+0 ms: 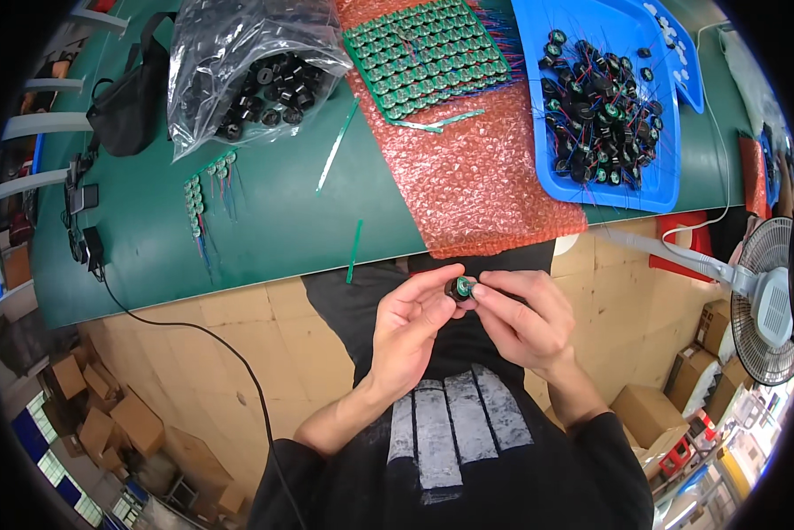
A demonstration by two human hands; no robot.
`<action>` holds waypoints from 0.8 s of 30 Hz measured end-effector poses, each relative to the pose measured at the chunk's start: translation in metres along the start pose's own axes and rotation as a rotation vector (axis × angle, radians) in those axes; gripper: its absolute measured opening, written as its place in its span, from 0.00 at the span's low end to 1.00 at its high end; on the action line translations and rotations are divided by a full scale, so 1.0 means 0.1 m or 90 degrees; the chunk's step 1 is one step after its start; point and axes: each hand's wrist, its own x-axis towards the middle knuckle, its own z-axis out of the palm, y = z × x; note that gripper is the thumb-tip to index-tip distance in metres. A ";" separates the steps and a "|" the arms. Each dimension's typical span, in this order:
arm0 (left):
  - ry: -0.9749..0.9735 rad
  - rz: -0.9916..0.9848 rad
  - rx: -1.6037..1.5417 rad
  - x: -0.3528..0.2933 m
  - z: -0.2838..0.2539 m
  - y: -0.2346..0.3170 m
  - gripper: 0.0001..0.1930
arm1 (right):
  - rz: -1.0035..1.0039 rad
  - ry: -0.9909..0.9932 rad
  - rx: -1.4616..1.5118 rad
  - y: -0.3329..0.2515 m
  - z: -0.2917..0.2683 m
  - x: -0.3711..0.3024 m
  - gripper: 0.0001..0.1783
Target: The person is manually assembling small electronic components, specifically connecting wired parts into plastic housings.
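Observation:
Above my lap, just off the table's near edge, both hands meet around a small black round housing (453, 290) with a green circuit board (464, 284) at its opening. My left hand (407, 334) pinches the housing between thumb and fingers. From the other side, the thumb and fingertips of my right hand (531, 320) close on the board's edge; how far the board sits inside is too small to tell. Beyond my hands, orange bubble wrap (485, 185) hangs slightly over the table edge.
On the green table (282, 221) lie a clear bag (193, 97) of black housings, a panel of round boards (428, 57), loose boards (195, 196) and green strips (354, 252). A blue tray (551, 181) holds wired housings. A fan (772, 305) stands right; a black cable (229, 349) hangs left.

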 end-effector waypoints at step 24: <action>0.023 0.142 0.209 -0.06 0.00 0.04 0.18 | 0.054 -0.029 0.064 0.00 0.04 -0.07 0.17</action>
